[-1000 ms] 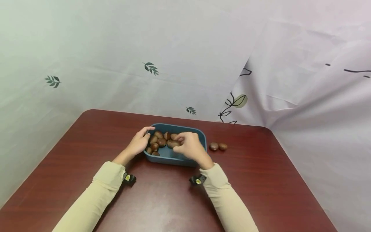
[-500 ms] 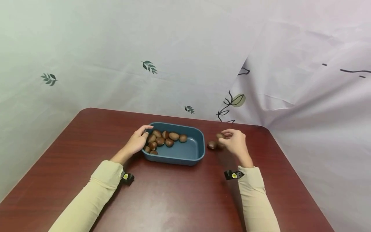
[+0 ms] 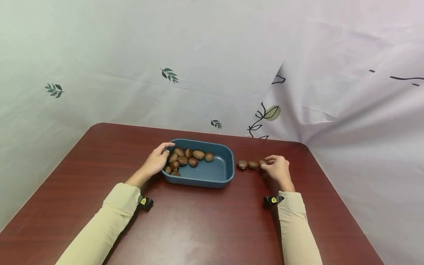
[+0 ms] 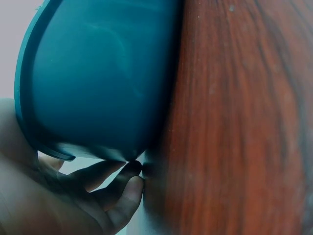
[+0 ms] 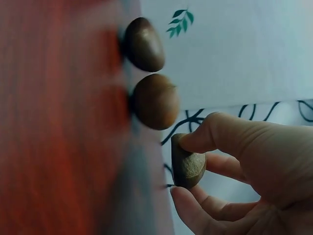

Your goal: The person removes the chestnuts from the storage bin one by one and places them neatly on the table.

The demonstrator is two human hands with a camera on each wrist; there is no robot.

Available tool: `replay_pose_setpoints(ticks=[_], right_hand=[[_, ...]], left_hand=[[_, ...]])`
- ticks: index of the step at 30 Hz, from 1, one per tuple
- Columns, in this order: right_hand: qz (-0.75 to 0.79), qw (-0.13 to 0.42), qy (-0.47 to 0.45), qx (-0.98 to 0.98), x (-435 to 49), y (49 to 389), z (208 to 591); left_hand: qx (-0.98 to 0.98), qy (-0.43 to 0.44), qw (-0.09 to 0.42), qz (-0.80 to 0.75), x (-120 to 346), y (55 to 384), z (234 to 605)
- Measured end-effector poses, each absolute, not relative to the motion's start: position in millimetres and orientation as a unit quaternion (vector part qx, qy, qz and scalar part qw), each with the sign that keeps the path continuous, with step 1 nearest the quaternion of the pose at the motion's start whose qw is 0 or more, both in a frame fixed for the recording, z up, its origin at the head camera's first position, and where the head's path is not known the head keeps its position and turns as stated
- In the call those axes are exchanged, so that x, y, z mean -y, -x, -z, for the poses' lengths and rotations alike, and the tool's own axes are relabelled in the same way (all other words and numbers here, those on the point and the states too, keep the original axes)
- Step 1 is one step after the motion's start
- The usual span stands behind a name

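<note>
A blue rectangular box stands on the table with several brown chestnuts gathered toward its left and back. My left hand holds the box's left end, the thumb over the rim. In the left wrist view, the fingertips lie against the outer wall. Right of the box, my right hand pinches a chestnut between thumb and fingers, just over the table or touching it; I cannot tell which. Beside it two chestnuts, a darker one and a browner one, sit in a row.
The reddish-brown wooden table has rounded far corners. A pale cloth with printed leaves hangs behind it and along the sides. A black strap with a small camera is on each wrist.
My right hand has moved from inside the box to the right with a chestnut, passed over the two on the table, and lowered it at the row's right end. The left hand has stayed.
</note>
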State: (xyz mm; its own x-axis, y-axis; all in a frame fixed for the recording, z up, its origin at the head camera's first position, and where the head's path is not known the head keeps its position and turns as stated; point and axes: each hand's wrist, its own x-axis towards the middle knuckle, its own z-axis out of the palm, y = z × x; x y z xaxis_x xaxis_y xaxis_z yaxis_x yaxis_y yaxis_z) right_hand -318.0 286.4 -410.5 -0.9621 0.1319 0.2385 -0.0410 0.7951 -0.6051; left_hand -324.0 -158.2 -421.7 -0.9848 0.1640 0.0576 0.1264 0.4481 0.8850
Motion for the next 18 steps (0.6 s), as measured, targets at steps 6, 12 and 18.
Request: replay_pose_setpoints(ticks=[6,12,18], right_hand=[[-0.31,0.114,0.031,0.943,-288.7,319.7,420.0],[-0.313,0.101,0.029,0.944,-288.0,320.4,423.8],[-0.311,0.094,0.024,0.945,-288.1,317.2,421.6]], left_hand=[[-0.85,-0.087,0.022,-0.52,158.7,323.7,421.8],[-0.849,-0.085,0.02,-0.521,159.6,325.3,423.1],[-0.851,-0.085,0.021,-0.518,158.9,325.8,423.5]])
